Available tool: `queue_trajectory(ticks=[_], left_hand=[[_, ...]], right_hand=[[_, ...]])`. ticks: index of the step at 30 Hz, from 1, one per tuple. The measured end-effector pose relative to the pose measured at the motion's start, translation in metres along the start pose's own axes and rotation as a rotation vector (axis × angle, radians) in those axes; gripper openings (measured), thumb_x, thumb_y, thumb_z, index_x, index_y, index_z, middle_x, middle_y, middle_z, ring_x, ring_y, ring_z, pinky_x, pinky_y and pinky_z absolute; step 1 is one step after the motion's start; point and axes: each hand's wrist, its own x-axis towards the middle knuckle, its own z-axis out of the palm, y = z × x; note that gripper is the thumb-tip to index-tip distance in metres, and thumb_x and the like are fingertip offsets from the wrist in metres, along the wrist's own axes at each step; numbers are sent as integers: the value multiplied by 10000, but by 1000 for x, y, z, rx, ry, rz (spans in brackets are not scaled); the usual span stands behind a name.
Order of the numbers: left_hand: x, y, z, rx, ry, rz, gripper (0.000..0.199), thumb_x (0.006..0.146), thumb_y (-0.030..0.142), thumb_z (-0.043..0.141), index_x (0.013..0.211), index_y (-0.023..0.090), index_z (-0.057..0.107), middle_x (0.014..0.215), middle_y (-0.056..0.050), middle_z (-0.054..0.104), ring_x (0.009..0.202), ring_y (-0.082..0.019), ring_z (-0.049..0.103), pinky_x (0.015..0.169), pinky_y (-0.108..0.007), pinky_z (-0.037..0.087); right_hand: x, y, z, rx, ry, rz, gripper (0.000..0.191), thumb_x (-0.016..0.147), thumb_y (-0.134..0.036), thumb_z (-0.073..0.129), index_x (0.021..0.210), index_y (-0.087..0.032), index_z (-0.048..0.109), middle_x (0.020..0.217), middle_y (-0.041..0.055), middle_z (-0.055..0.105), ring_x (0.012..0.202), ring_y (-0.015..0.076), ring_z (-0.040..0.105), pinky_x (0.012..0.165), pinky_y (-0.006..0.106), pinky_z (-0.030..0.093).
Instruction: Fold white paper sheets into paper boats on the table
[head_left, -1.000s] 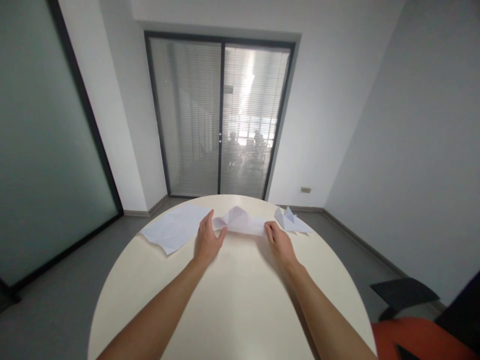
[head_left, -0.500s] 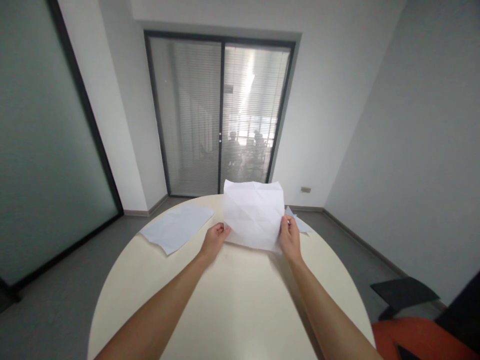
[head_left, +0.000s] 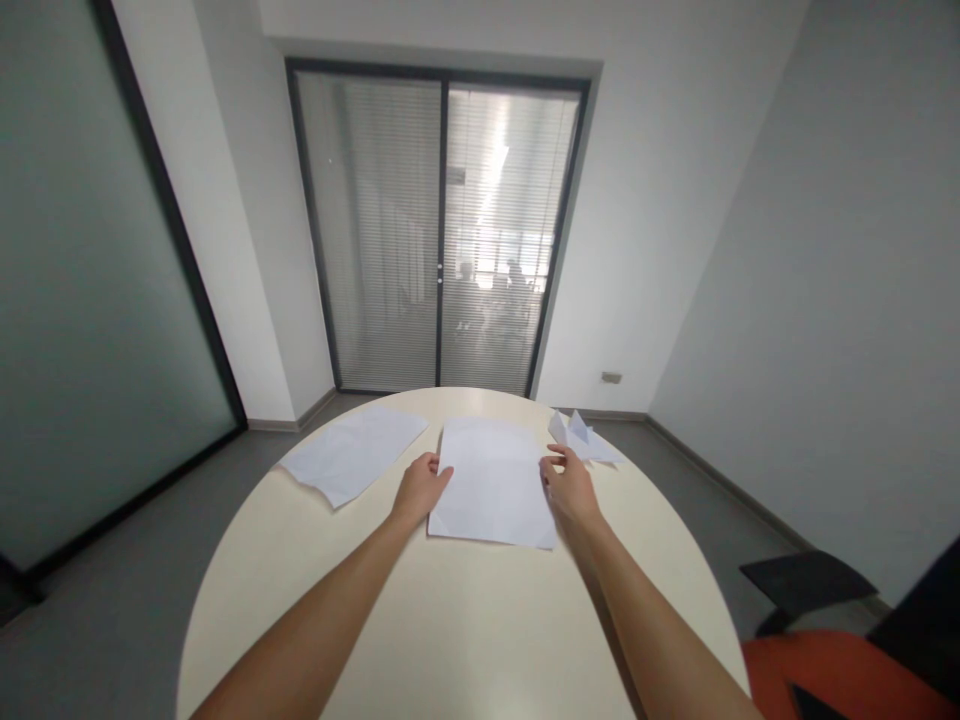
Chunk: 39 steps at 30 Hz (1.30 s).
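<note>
"One sheet [head_left: 491, 485] lies on my round table [head_left: 465, 620]. Grip?"

"My left hand [head_left: 421, 488] pinches its left edge. My right hand [head_left: 571, 490] curls at the right edge; whether it grips, I can't tell."

"Around it?"

"Blinds [head_left: 367, 250] beyond the far rim, red chair [head_left: 817, 665] near right, loose paper [head_left: 356, 455] left, folded paper [head_left: 577, 440] far right, just beyond my right hand."

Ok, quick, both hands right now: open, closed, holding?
Left hand: at left edge of the middle sheet, thumb over the paper; grip cannot be told.
Right hand: fingers curled at its right edge; whether they pinch it cannot be told.
</note>
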Motion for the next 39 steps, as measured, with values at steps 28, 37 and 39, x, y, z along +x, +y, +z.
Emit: queue_trajectory(ticks=[28,37,39], left_hand=[[-33,10,-1,536,-406,480,511,963,397,405,1436,212,467,1565,-131,355,1463,-313,282,1182,-551,163],[-30,9,-4,563,-375,463,490,928,408,469,1395,266,507,1547,-82,403,1456,-365,271,1179,-621,51],[-29,10,-7,555,-377,483,486,900,387,514,1363,242,536,1510,-99,450,1447,-354,293,1187,-607,69]], right_hand=[[-34,-43,5,-449,-717,-388,688,907,-647,466,1488,-281,433,1580,109,334,1458,357,270,1169,581,180],[-33,-45,-5,-436,-731,-341,736,864,-679,512,1487,-298,426,1590,103,312,1461,346,266,1169,610,133],[-32,-45,-7,-438,-714,-364,727,850,-667,543,1460,-277,475,1564,118,366,1439,336,315,1174,582,150]])
